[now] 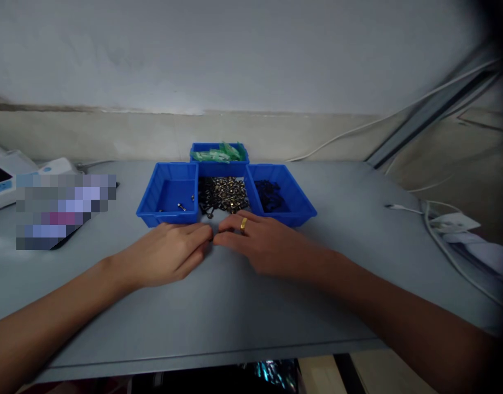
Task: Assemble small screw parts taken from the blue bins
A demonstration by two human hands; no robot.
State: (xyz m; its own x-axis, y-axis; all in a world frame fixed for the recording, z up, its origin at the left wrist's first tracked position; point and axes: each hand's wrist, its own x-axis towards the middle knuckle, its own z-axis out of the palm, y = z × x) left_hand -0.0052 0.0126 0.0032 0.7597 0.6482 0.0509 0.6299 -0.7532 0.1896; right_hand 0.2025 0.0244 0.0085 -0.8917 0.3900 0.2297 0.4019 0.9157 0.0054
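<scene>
My left hand (173, 253) and my right hand (255, 241) rest on the grey table (235, 306), fingertips meeting in a pinch just in front of a pile of small brass-coloured metal parts (224, 194). Whatever sits between the fingertips is too small to make out. A gold ring is on a finger of my right hand. To the left of the pile stands a blue bin (169, 200) holding a few small metal pieces. A blue bin (282, 197) on the right holds dark parts. Behind them a blue bin (218, 149) holds green pieces.
A white device (13, 169) and a blurred flat object (58, 210) lie at the left. White cables and a plug (444, 224) trail along the right side. A pale wall rises behind the table; the table's front edge is close to me.
</scene>
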